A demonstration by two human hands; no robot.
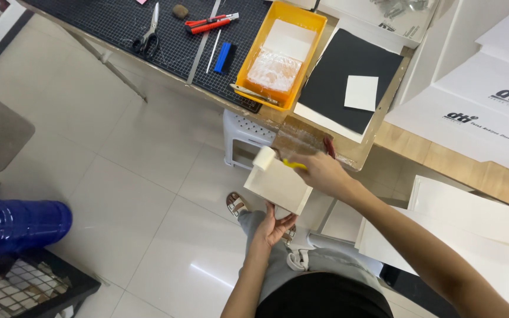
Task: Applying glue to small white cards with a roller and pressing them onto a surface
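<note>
While our left hand (273, 227) supports the white board (278, 185) from below | our right hand (319, 171) grips the glue roller (264, 158) | we judge rolling in hand | next needs even strokes.

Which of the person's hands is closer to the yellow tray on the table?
The right hand. It holds a small roller by its yellow handle, just below the yellow tray at the table edge. The left hand is lower down, supporting the white board from underneath.
</note>
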